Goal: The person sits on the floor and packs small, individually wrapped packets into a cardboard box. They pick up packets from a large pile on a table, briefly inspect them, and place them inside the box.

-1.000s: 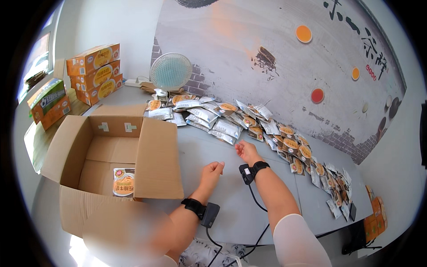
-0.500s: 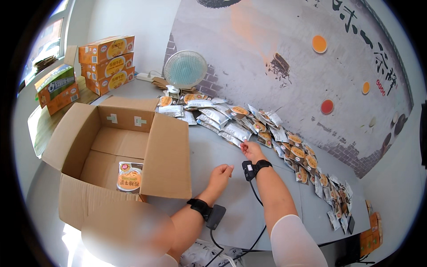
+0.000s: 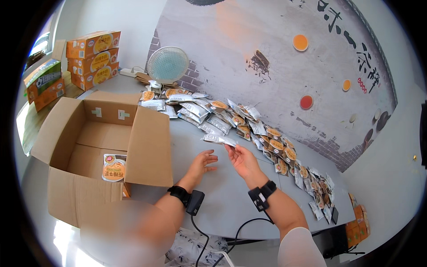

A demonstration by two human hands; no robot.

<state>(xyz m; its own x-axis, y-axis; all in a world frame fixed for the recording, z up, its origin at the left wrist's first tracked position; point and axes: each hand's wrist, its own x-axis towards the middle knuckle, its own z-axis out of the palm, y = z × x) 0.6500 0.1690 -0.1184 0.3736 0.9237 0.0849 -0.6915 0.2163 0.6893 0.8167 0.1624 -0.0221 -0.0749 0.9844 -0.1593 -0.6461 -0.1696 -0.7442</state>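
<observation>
My right hand (image 3: 242, 162) grips a silver sachet (image 3: 215, 139) by its right end, above the grey table (image 3: 231, 200). My left hand (image 3: 200, 167) is open beside it on the left, fingers apart and bent toward the sachet. A long pile of silver and orange-printed sachets (image 3: 275, 144) lies along the back and right of the table. Left of my hands stands an open cardboard box (image 3: 149, 151) with one orange-printed packet (image 3: 114, 167) lying inside. Both wrists wear black strapped devices with cables.
Stacked orange cartons (image 3: 91, 62) stand at the back left, near a green-topped carton (image 3: 42, 75). A round fan (image 3: 168, 63) and power strip (image 3: 131, 72) sit by the wall. A dark flat object (image 3: 334, 216) lies at the right end; more orange cartons (image 3: 358, 220) stand below.
My right hand has taken a sachet from the pile's front and brought it toward me. My left hand has risen and spread its fingers. The view has shifted slightly.
</observation>
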